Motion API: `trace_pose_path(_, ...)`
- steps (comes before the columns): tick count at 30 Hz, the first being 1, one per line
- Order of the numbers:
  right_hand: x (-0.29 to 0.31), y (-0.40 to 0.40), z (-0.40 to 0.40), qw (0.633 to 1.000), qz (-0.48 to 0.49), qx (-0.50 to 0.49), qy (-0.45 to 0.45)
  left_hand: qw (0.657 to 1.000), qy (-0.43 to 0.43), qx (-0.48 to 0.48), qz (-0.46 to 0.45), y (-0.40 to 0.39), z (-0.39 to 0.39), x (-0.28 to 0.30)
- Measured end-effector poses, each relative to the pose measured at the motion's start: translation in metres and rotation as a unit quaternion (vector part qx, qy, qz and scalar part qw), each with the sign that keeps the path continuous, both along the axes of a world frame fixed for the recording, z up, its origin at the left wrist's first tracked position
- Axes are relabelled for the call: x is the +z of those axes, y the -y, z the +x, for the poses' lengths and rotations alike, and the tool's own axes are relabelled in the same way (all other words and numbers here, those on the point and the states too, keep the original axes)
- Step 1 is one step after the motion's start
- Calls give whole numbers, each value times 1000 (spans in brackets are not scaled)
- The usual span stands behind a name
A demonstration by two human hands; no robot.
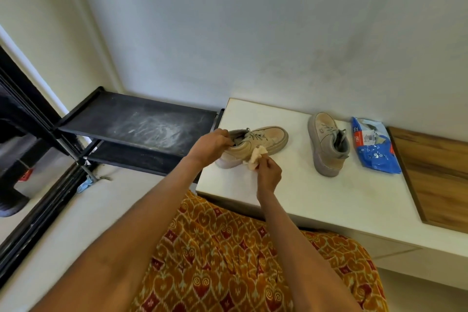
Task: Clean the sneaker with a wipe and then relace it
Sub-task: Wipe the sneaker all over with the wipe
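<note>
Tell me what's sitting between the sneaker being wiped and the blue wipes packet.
In the head view, the second sneaker stands between the held sneaker and the blue packet, on the white tabletop.

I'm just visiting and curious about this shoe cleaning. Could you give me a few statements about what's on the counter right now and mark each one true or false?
1. The left hand grips the heel end of a sneaker. True.
2. The right hand holds a brush. False: it pinches a crumpled wipe against the sneaker's side.
3. A second sneaker lies on the counter, apart from the first. True.
4. The blue pack sits on the black rack. False: it lies on the counter, just right of the second sneaker.
5. The sneaker being wiped has no laces. False: laces show on its top.
</note>
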State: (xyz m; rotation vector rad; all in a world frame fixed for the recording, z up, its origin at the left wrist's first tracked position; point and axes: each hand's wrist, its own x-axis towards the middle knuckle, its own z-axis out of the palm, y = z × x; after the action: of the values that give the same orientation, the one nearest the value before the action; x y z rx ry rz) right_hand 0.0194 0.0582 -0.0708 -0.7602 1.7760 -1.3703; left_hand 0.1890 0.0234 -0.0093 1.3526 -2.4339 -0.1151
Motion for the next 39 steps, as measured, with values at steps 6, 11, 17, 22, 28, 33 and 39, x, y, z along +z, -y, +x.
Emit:
trace_pose_path(6, -6, -11, 23, 999, -11, 37, -25, 999, -50, 9, -8, -11, -8, -7)
trace_pose_path(11, -5, -9, 20, 994, 27, -75, 80, 998, -60, -4, 28, -16, -16, 1)
trace_pose_path(17, 1, 4, -15, 959, 29, -151, 238, 996, -28, -29, 83, -3, 5, 9)
trace_pose_path(22, -2, 7, -3, 984, 36, 10, 177, 999, 3, -32, 15, -12, -9, 5)
trace_pose_path(28, 1, -10, 0, 995, 34, 39, -88, 1000, 6, -12, 18, -15, -26, 3)
trace_pose_path(33, -12, -46, 21, 972, 59, 159, -164, 999, -5, -10, 31, -15, -30, 5)
trace_pose_path(39, -6, -60, 10, 999, -2, -6, -44, 997, -67, -8, 28, -39, -98, 0)
